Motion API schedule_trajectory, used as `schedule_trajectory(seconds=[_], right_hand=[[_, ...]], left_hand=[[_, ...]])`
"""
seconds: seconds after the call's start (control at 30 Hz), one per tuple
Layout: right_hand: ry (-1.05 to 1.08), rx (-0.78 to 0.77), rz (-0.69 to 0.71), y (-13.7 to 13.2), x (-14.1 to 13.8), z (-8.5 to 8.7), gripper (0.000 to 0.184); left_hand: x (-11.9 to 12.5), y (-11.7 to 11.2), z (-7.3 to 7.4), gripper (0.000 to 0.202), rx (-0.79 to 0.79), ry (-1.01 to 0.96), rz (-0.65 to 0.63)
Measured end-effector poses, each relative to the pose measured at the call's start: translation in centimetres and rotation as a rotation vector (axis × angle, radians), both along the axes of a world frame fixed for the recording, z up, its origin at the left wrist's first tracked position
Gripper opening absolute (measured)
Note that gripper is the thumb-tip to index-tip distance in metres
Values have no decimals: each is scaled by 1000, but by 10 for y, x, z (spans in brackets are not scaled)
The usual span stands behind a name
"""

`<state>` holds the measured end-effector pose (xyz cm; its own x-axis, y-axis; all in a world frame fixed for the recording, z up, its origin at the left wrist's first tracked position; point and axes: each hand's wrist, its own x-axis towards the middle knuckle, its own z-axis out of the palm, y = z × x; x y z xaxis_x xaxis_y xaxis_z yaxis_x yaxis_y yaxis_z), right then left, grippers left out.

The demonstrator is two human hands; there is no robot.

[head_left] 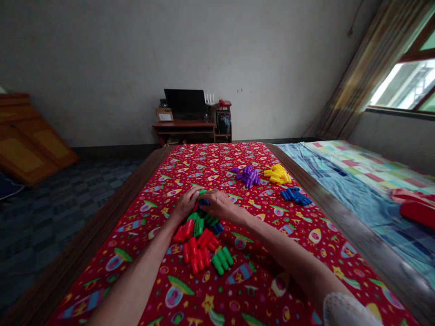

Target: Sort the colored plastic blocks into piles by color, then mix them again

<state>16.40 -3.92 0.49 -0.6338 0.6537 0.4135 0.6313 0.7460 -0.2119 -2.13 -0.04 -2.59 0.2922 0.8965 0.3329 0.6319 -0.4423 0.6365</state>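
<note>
My left hand (186, 202) and my right hand (219, 203) meet at the far end of a mixed pile of plastic building blocks. Fingers on both hands are curled in, and their tips are partly hidden. A bit of a green block (202, 192) shows between the fingertips. Beneath my right hand is a blue block (204, 203). Closer to me lie red blocks (196, 256), more green blocks (198, 227) and a dark blue block (218, 227). One green block (222, 261) rests at the pile's near right edge.
Separate heaps of purple blocks (249, 176), yellow blocks (277, 174) and blue blocks (295, 196) lie to the right on the red patterned cloth (204, 158). A bed (360, 194) adjoins the table's right side. A desk with a monitor (185, 103) stands against the far wall.
</note>
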Motion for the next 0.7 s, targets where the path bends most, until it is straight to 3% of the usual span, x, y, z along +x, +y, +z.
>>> schedule_trajectory(seconds=[0.1,0.2,0.37,0.43,0.57,0.7], right_hand=[[102,26,-48,-3,49,15,25],[119,-20,-246,-10,107,27,27],[-134,-149,-709,-23,188,31,29],[-252,-237,-825,-28,209,32,27],[-385,-311,-824,-37,234,35,21],[-213,-85,-746,-40,226,40,22]], left_hand=[[-1,1,-1,51,30,21,-16],[-1,2,-2,50,55,7,-23],[0,1,0,50,59,1,-27],[1,0,2,50,57,8,-26],[0,1,2,49,67,18,-26],[-1,3,0,46,70,14,-33]])
